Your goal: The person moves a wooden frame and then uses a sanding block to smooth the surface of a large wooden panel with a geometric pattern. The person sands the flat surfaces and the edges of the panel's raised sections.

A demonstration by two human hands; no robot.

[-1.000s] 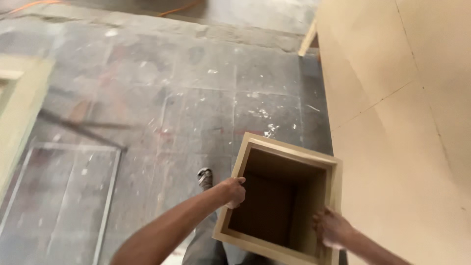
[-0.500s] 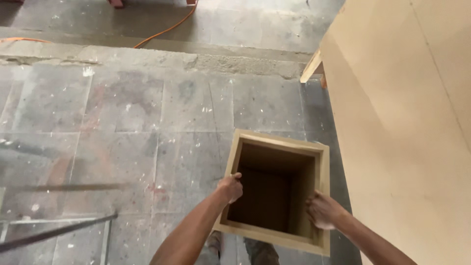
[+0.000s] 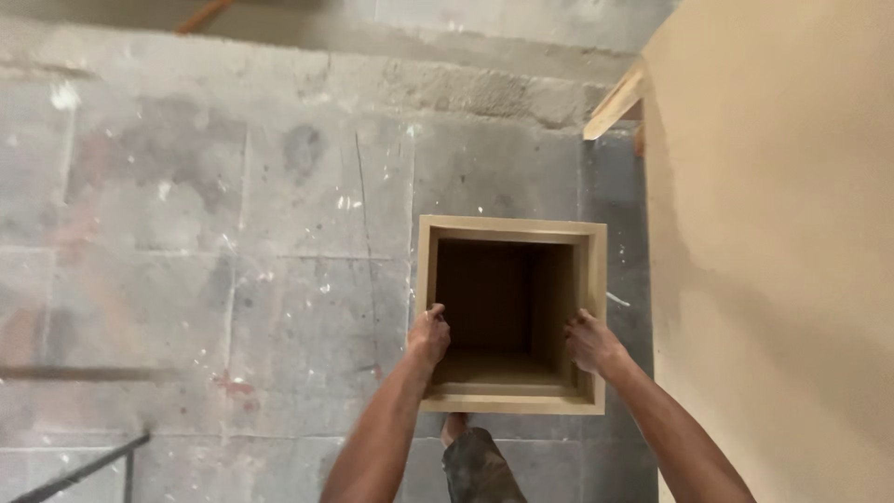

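Observation:
An open square wooden box [image 3: 510, 230] of pale board is held up in front of me, its dark hollow facing the camera. My left hand [image 3: 429, 333] grips the box's left wall, fingers hooked over the rim. My right hand [image 3: 589, 342] grips the right wall the same way. Both forearms reach up from the bottom of the view. Below the box I see my leg and bare foot [image 3: 455, 428] on the floor.
A grey stone-tiled floor [image 3: 233, 242] speckled with white paint lies below. A large pale board panel [image 3: 782, 251] fills the right side, close to the box. A wooden batten [image 3: 615, 102] sticks out behind the panel. A dark metal bar [image 3: 79, 473] crosses the bottom left.
The box has turned square to the camera and sits more centred. The view has shifted forward over the floor; the frame at the left has gone from sight. Both hands keep their grip.

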